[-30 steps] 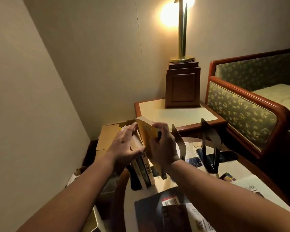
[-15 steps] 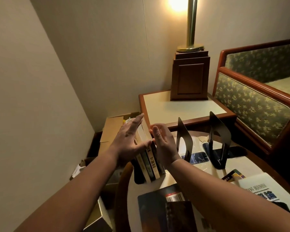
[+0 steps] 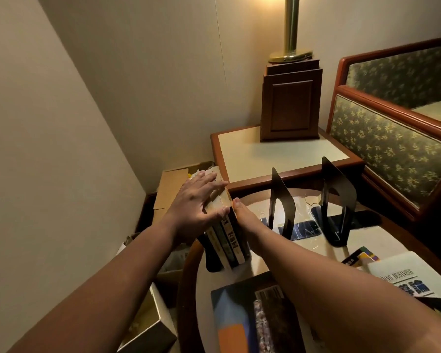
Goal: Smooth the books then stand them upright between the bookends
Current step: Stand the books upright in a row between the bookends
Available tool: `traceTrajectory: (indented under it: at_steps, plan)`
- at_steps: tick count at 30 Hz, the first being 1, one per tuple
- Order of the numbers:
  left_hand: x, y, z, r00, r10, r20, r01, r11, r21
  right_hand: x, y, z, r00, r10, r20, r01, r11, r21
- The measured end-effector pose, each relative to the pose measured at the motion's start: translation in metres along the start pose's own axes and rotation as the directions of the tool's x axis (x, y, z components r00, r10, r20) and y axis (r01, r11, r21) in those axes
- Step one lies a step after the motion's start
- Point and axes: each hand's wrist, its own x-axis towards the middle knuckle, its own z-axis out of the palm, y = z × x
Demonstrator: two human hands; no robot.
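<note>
Several books (image 3: 227, 238) stand upright in a row at the left edge of the round table (image 3: 382, 240), leaning against a black bookend (image 3: 210, 256) on their left. My left hand (image 3: 196, 207) lies flat on top of the row, fingers spread. My right hand (image 3: 250, 222) presses flat against the right side of the rightmost book. Two more black bookends (image 3: 281, 205) (image 3: 337, 200) stand apart to the right, with nothing between them.
Flat books (image 3: 255, 314) and a business book (image 3: 413, 278) lie on the near part of the table. A wooden side table (image 3: 278, 156) with a lamp base (image 3: 290, 98) stands behind. Cardboard boxes (image 3: 171, 189) sit on the floor at left; a patterned sofa (image 3: 392, 149) at right.
The yellow book my right hand held has been set into the row. Both hands have flattened, the left onto the top of the books, the right against their side.
</note>
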Motion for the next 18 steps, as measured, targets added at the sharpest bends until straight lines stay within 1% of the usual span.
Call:
traceTrajectory:
  at_steps: [4, 10, 13, 18]
  plan:
    - [0.0, -0.002, -0.004, 0.999, -0.006, 0.033, 0.007, 1.0, -0.008, 0.012, 0.014, 0.008, 0.995, 0.043, 0.086, -0.05, 0.996, 0.077]
    - [0.004, 0.012, -0.013, 0.996, 0.005, 0.092, 0.001, 0.998, -0.069, 0.006, 0.016, 0.007, 0.992, 0.062, 0.107, -0.068, 0.996, 0.057]
    - [0.011, 0.014, -0.019, 0.991, 0.043, 0.127, -0.041, 0.999, -0.017, 0.003, 0.02, 0.007, 0.994, 0.049, 0.101, -0.055, 0.997, 0.058]
    - [0.02, 0.014, -0.022, 0.977, 0.04, 0.209, -0.063, 0.992, 0.108, 0.006, 0.021, 0.009, 0.994, 0.078, 0.074, -0.079, 0.997, 0.016]
